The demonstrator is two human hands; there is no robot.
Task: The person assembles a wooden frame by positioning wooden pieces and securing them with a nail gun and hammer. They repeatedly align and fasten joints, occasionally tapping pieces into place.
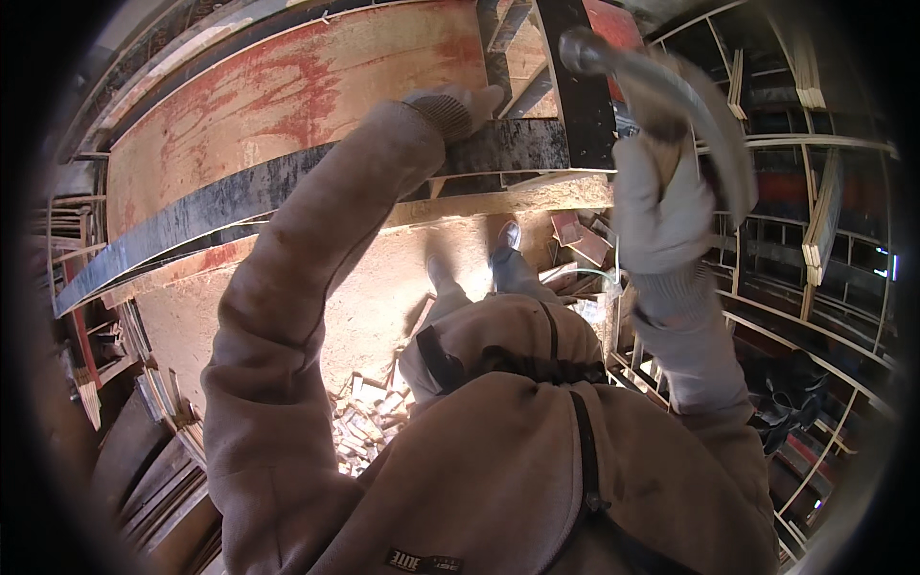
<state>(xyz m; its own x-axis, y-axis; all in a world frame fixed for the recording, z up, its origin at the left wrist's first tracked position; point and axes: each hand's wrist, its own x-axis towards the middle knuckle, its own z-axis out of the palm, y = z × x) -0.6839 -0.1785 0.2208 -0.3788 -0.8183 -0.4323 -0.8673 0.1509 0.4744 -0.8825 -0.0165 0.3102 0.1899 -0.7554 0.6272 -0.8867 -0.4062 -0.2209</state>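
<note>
My right hand (pixel 666 206), in a pale glove, is wrapped round the handle of a claw hammer (pixel 704 101). The hammer is raised and smeared by motion. Its round striking face points left and its long claw curves down to the right. My left hand (pixel 474 103) rests at the near edge of a wooden panel, above a dark narrow board (pixel 522 144) running along that edge. Its fingers look pressed together; whatever they may hold is too small to make out. A dark upright strip (pixel 578 96) crosses the panel's right end, between my two hands.
The large panel (pixel 287 86) has a worn red and tan face. Wood scraps (pixel 369 422) lie on the floor below my left arm, and reddish offcuts (pixel 582 238) lie near my feet. Stacked boards (pixel 158 460) stand at the left; slatted frames (pixel 815 192) fill the right.
</note>
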